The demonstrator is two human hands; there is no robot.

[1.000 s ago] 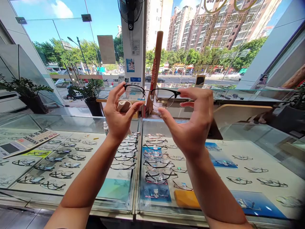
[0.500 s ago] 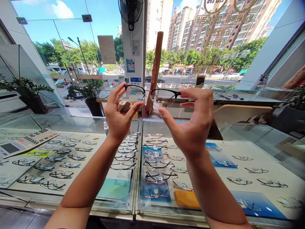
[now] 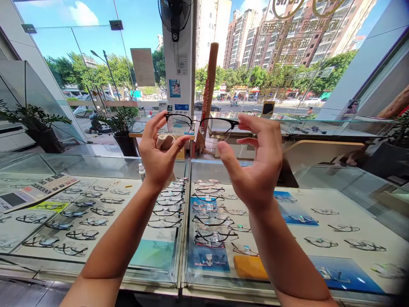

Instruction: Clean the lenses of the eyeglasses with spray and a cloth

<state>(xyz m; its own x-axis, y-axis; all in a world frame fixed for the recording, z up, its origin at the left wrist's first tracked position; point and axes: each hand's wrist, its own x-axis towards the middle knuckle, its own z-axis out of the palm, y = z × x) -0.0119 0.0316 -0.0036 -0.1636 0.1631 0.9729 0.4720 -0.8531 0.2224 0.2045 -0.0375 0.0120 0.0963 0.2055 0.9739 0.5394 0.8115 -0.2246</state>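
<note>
showcase [image 3: 159, 285] edge runs beneath our forearms [image 3: 121, 238], open air between them; inside lie rows of spectacle frames [image 3: 213, 219]. farther out, our left hand [image 3: 156, 153] grips a cloth [image 3: 165, 142] and one end of the black-rimmed glasses [image 3: 207, 125]; our right hand [image 3: 262, 149] fingers the other, thumb apart. beyond, pots [image 3: 126, 145] hold leafy plants [image 3: 119, 121].

Bright daylight enters through tall windows [image 3: 249, 76] across the upper frame; potted plants [image 3: 46, 137] stand middle left, grey floor tiles [image 3: 22, 292] lower left.
</note>
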